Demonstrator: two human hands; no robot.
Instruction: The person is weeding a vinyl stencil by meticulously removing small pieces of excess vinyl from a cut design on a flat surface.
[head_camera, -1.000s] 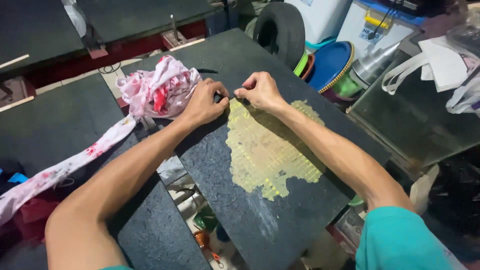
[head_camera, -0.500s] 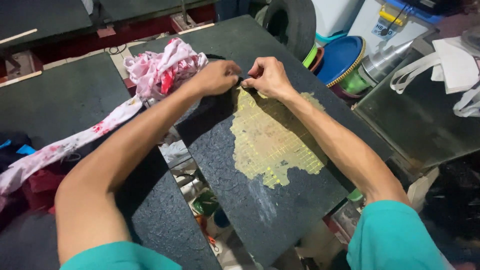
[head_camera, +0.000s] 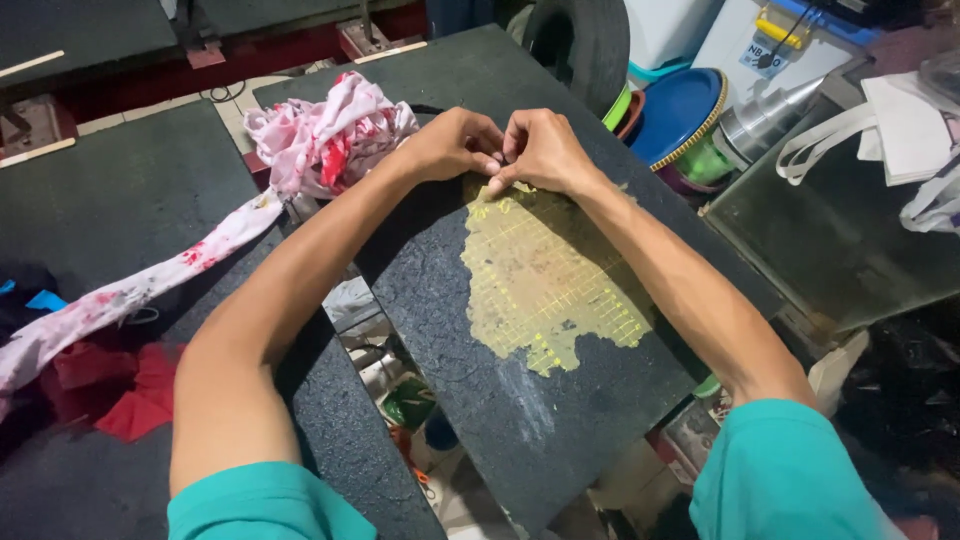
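Now meeting fingertip to fingertip, closer than a moment ago: left hand (head_camera: 455, 145) and right hand (head_camera: 545, 150), pinching at top edge of yellow gridded sticky patch (head_camera: 545, 280) on black rough slanted board (head_camera: 560, 400). Picking at one corner, peeling low and slowly, judged best. Forearms reaching forward, wrists bent down. Pink-and-white stained rag (head_camera: 325, 135) lying just left.

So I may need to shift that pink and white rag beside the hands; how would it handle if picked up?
The rag would probably go floppy: it lies bunched in soft folds, with a long tail trailing across the dark board. It looks thin, so likely light. The tail may drag or snag at the gap between boards.
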